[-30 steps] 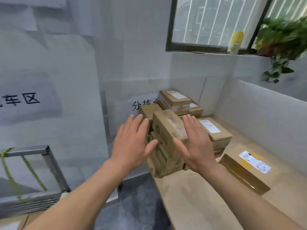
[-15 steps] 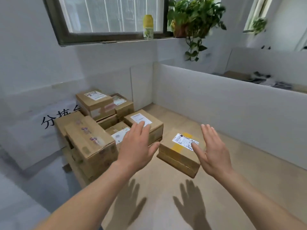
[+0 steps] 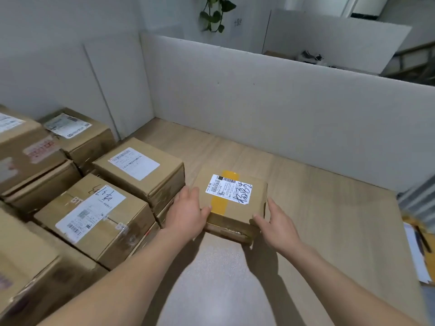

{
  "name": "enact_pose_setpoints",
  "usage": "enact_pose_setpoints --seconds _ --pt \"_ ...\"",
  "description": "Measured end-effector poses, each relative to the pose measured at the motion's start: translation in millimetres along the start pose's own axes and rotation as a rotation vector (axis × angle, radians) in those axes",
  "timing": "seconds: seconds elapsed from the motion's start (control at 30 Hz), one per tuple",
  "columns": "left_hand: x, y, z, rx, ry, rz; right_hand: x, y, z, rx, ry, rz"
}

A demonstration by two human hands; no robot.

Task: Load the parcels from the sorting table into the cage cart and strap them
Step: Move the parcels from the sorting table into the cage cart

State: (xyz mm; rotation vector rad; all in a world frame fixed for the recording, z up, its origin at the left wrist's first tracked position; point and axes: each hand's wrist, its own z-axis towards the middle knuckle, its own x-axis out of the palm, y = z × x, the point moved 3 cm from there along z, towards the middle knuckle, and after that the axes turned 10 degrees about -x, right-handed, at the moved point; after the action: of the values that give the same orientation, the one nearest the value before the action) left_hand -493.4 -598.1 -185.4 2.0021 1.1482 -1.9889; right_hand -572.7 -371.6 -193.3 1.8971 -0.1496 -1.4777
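Observation:
A small flat cardboard parcel [image 3: 249, 209] with a yellow tape strip and a white scribbled label lies on the wooden sorting table [image 3: 329, 220]. My left hand [image 3: 188, 214] holds its left edge, thumb hooked over the top by the tape. Against the parcel's right side, at the near corner, rests my right hand [image 3: 274, 223] with fairly straight fingers. The parcel sits flat on the table. The cage cart is out of view.
Several labelled parcels crowd the table's left side, the nearest ones being a box [image 3: 138, 165] and a larger box [image 3: 94, 215] beside my left arm. A white partition [image 3: 259, 102] walls the far edge. Papers [image 3: 416, 250] lie at the right edge.
The view has swung right and down from the stacked boxes to the yellow-taped parcel. Both hands, raised open in the air before, have dropped onto the parcel's two sides.

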Motion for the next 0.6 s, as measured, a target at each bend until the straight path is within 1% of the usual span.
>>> enact_pose_setpoints --seconds 0.17,0.3,0.37,0.47,0.6 --pt "22 9 33 -0.087 0.116 -0.066 20 -4 24 0.105 -0.016 0.158" --pt "24 12 37 -0.179 0.148 -0.1 27 -13 25 0.232 -0.09 0.277" --pt "23 11 29 -0.208 0.166 -0.085 28 -21 19 0.283 -0.098 0.325" --pt "25 10 5 -0.246 0.199 -0.065 22 -28 1 0.32 -0.052 0.345" --pt "30 11 -43 -0.292 0.229 -0.065 12 -39 -34 0.311 0.015 0.396"
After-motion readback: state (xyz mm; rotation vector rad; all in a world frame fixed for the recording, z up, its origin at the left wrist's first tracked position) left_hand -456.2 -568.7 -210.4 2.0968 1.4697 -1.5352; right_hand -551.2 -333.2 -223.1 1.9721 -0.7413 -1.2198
